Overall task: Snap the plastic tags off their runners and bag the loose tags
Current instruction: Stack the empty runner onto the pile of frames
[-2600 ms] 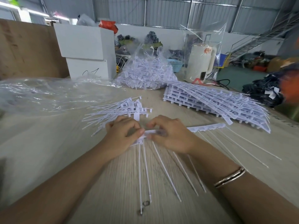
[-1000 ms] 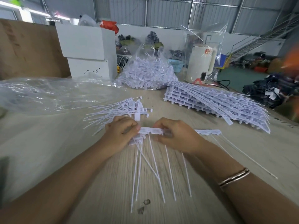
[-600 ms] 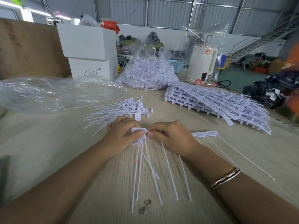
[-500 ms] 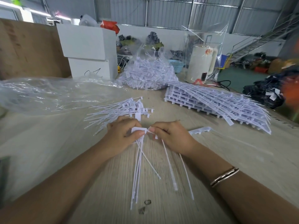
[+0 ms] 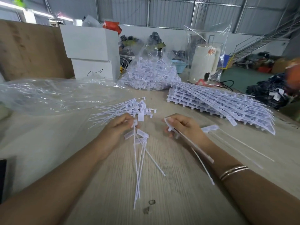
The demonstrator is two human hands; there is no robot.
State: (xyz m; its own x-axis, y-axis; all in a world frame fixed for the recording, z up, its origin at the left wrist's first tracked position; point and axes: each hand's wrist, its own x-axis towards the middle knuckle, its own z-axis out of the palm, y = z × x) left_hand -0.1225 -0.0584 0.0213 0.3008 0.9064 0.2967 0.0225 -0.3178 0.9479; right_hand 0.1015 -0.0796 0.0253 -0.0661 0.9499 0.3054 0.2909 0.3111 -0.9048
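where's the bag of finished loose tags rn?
In the head view, the clear bag of loose tags sits at the far middle of the table, between the white boxes on its left and the stack of unsnapped runner sheets on its right.

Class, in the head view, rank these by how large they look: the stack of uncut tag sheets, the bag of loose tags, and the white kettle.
1. Stack of uncut tag sheets.
2. Bag of loose tags.
3. White kettle.
The kettle stands farther back, so its true size is unsure.
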